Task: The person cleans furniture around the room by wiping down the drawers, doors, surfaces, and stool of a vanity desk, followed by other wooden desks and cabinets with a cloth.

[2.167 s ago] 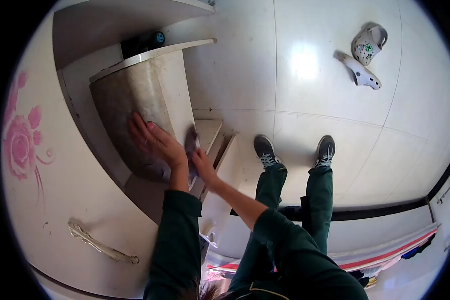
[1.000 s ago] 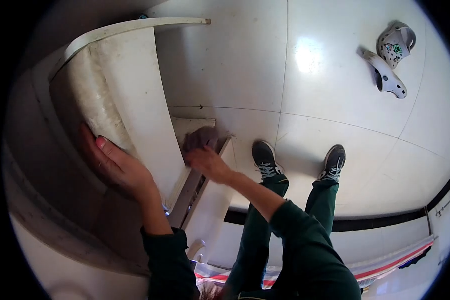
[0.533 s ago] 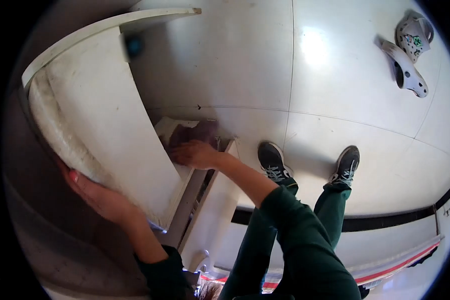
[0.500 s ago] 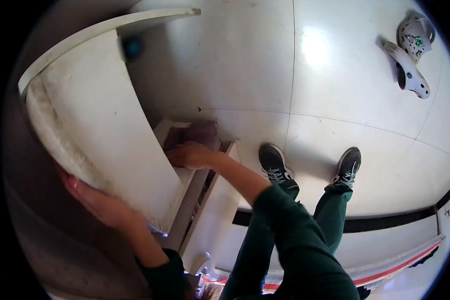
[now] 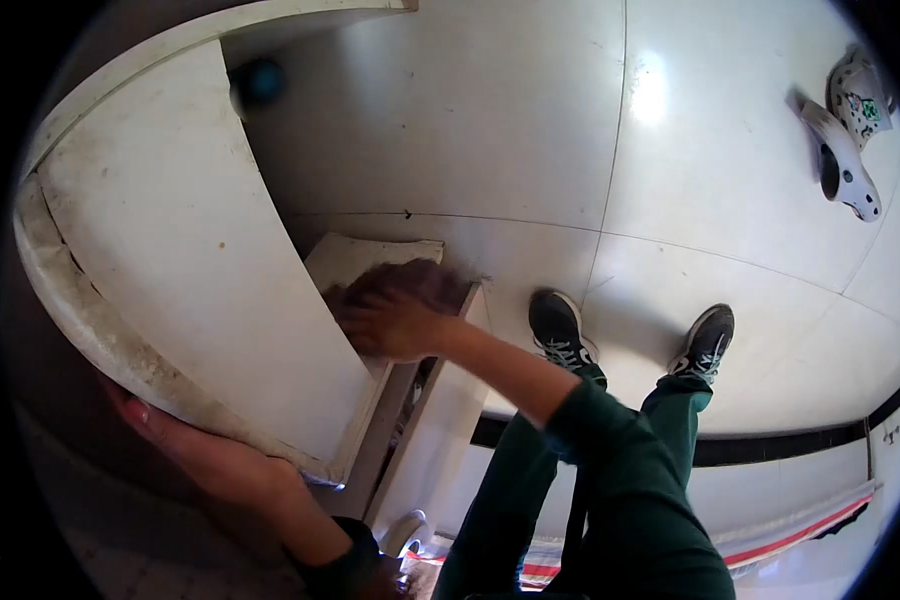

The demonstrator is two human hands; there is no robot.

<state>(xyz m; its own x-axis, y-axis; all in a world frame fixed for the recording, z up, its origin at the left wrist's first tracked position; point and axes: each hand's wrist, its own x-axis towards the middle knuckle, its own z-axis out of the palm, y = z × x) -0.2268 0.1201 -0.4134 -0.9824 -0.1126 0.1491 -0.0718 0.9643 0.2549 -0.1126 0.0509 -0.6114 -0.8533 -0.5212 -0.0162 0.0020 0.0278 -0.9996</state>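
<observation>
A large white panel point(image 5: 190, 230) with a stained, padded edge stands tilted at the left. My left hand point(image 5: 205, 460) is on that padded edge from below, its thumb showing and the other fingers hidden behind it. Close to the panel's right side, my right hand point(image 5: 400, 328) is closed over a dark maroon cloth point(image 5: 410, 280), somewhat blurred by motion. Under the cloth is a smaller white board point(image 5: 360, 255).
A pale board edge point(image 5: 425, 440) runs beside the narrow gap below my right hand. My shoes point(image 5: 560, 325) stand on the white tiled floor point(image 5: 510, 120). Grey clogs point(image 5: 845, 165) lie at the far right. A curved white rim point(image 5: 200, 25) arcs over the panel's top.
My right hand and the cloth have moved slightly down across the smaller board. The panel looks larger and shifted left, while the floor and clogs have shifted right with the view.
</observation>
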